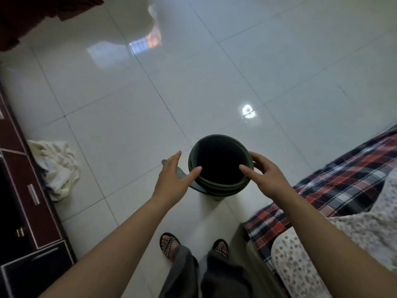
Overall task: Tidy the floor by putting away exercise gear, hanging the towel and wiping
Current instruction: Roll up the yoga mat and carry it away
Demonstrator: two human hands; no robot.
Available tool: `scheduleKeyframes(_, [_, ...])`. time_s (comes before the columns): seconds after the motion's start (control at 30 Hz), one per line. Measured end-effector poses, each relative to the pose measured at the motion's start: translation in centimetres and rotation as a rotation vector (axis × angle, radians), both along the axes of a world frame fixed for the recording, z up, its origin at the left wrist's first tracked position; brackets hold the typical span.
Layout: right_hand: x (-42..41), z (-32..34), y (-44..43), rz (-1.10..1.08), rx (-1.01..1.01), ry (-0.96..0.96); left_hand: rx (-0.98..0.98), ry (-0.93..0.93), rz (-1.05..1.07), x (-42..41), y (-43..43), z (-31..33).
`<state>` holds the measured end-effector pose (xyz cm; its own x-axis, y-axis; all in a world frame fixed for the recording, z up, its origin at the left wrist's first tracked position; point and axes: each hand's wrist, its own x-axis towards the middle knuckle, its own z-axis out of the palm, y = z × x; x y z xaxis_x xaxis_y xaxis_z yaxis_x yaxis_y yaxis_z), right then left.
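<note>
A dark green exercise mat (217, 190), rolled into a wide tube, stands on end on the white tiled floor (129, 104), its hollow dark centre facing up. My left hand (171, 179) is at its left side with fingers straight and spread, only the thumb touching the rim. My right hand (264, 175) holds the right side, thumb over the rim and fingers curved round the outer wall. A grey flap (182, 174) shows beside the roll under my left hand. A crumpled white towel (60, 168) lies on the floor at the left.
A dark red cabinet (23, 190) with metal handles lines the left wall. A bed with a plaid sheet (343, 179) and a patterned cover (311, 254) fills the right. My sandalled feet (169, 244) stand just behind the roll. Dark red fabric (32, 14) hangs at the top left.
</note>
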<state>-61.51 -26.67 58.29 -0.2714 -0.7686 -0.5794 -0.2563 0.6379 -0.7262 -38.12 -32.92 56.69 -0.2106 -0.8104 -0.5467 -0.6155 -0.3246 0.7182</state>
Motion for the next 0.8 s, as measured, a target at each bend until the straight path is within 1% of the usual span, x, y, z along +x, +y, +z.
scheduleKeyframes(0.2, [-0.9,-1.7,-1.1,-0.047,-0.018,0.034,0.045,0.039,0.063,-2.3,-0.8,-0.8])
scheduleKeyframes(0.33, [-2.9,-2.3,-1.4,-0.038,-0.004,0.054,0.033,0.024,0.108,-4.2,-0.5,-1.0])
scheduleKeyframes(0.57, [-8.0,-2.3,-0.4,-0.052,0.052,-0.063,0.007,0.047,0.203,-9.3,1.5,-0.8])
scheduleKeyframes(0.7, [-10.0,-2.6,0.0,-0.029,0.103,-0.101,-0.007,0.05,0.204,-11.4,2.5,-1.0])
scheduleKeyframes(0.8, [-10.4,-2.7,-0.2,0.013,0.105,-0.096,-0.09,-0.025,0.219,-12.2,3.0,-0.8])
